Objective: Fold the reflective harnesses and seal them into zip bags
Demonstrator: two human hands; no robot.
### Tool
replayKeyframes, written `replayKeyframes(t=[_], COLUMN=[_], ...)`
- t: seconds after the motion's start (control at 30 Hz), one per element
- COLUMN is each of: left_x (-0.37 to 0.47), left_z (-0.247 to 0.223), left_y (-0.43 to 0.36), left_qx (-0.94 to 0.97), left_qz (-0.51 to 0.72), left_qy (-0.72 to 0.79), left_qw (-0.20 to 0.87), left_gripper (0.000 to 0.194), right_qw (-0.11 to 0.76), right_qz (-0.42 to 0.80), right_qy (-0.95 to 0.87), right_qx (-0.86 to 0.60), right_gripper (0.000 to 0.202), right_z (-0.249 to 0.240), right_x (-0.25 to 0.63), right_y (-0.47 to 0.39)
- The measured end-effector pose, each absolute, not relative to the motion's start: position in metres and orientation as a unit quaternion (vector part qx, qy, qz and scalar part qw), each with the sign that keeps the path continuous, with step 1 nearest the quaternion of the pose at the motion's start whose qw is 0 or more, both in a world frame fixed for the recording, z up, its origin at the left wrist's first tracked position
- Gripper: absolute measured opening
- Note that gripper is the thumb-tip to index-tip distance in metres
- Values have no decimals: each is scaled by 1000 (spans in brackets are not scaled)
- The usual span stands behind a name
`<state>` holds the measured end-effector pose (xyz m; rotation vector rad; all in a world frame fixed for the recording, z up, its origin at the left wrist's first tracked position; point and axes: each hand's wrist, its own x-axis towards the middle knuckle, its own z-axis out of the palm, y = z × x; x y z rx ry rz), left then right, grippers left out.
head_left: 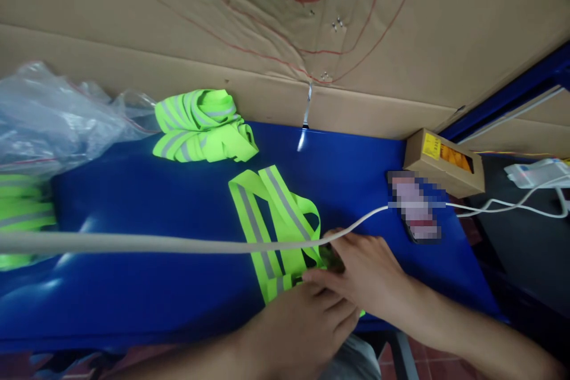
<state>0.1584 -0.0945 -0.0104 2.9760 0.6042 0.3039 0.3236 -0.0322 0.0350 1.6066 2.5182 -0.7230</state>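
A fluorescent yellow-green reflective strap (285, 205) with a grey stripe lies in loose loops on the blue table, its near end running under my hands. My left hand (303, 320) is closed on that end, close to the table's front edge. From the right, my right hand (369, 264) meets it, thumb and fingers closed around part of the same strap. The fingers overlap, so the exact grip is partly hidden. A white cable (187, 243) stretches across the view, passing over the strap and by my right fingertips.
Bundled reflective straps (200, 124) lie at the back, beside a clear plastic bag (66, 119). More straps (22, 208) sit at the left edge. To the right are a blurred-out phone (416, 208), a cardboard box (445, 163) and a white power strip (538, 173). Cardboard backs the table.
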Motion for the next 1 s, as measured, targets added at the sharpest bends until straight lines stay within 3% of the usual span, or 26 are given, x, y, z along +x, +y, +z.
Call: replayKeyframes(t=[0.1,0.3,0.4,0.5,0.67,0.87,1.0], left_x=[160,158,157,156,156,155,157], left_z=[-12,-10,-9,-9,-10,-9,-8], left_y=[-94,-94,-94,-94,-92,-89,-89], left_qx=[975,969,971,972,973,978,978], left_qz=[119,150,148,144,143,144,159], left_qy=[189,192,189,186,182,149,131], left_qw=[17,-28,-20,-13,-9,-14,-20], left_gripper=[58,57,57,57,58,59,49], right_qw=[31,-157,-205,-205,-79,-17,-37], right_qz=[-245,-534,-625,-611,-518,-377,-376], right_qy=[834,673,560,588,749,794,767], right_qx=[493,487,503,490,406,477,519], right_gripper=[21,33,42,37,24,22,45], right_z=[34,12,1,6,32,20,12], right_x=[319,340,341,341,353,339,325], right_y=[-25,-8,-6,-7,-1,1,2])
